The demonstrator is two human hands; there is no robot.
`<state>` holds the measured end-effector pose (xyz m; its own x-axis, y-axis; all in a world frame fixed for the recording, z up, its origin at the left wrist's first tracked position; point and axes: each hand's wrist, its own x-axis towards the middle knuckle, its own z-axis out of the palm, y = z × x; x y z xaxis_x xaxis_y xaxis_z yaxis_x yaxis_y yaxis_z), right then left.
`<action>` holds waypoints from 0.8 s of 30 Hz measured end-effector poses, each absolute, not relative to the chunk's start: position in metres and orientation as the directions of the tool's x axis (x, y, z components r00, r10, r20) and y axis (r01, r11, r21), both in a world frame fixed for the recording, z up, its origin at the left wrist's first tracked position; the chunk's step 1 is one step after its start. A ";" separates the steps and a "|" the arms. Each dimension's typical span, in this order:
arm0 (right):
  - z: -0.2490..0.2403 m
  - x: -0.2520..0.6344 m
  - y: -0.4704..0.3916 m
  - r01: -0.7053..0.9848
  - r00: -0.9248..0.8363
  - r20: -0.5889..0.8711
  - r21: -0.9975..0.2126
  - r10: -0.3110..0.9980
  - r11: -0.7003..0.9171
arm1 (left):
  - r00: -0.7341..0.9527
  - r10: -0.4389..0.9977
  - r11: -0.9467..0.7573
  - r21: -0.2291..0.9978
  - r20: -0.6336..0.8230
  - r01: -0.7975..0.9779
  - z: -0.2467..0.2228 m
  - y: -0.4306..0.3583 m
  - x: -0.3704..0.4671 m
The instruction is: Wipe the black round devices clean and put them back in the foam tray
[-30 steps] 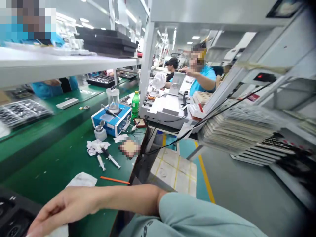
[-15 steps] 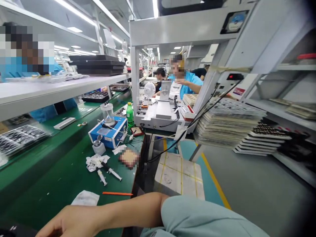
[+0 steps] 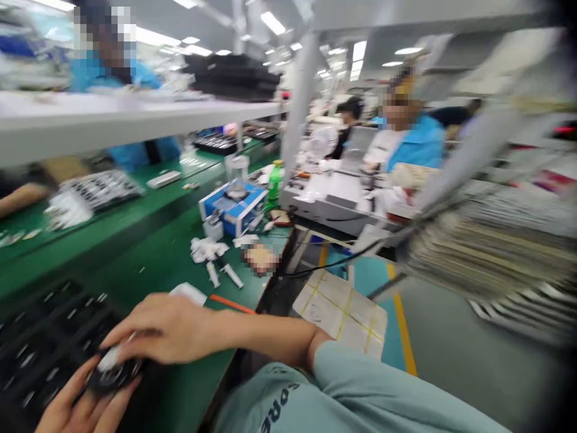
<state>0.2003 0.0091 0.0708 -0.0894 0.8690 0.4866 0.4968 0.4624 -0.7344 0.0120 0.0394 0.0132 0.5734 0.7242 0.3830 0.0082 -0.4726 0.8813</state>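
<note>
At the lower left, my left hand (image 3: 85, 403) grips a round black part (image 3: 112, 376) from below, fingers around its edge. My right hand (image 3: 157, 331) reaches over from the right, thumb and fingers pinching a small white piece (image 3: 108, 359) against the top of that part. The image is blurred, so the white piece's exact form is unclear. Under and behind both hands lies a black tray (image 3: 49, 337) with compartments holding small shiny parts.
On the green bench (image 3: 157, 264) are syringes (image 3: 232, 275), crumpled tissue (image 3: 205, 248), an orange stick (image 3: 232, 304), a blue device (image 3: 234, 207) and a green bottle (image 3: 274, 183). Stacked trays (image 3: 478, 240) stand right. People in blue sit beyond.
The view has swung left and down. My left hand, the round black part and more of the black tray have come into sight. My right hand is now at the part with the white piece.
</note>
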 end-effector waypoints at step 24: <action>0.025 0.189 -0.010 0.620 -0.402 0.579 -0.398 0.709 0.676 | 0.241 0.970 0.091 0.971 -0.036 -0.221 -0.004 -0.016 0.012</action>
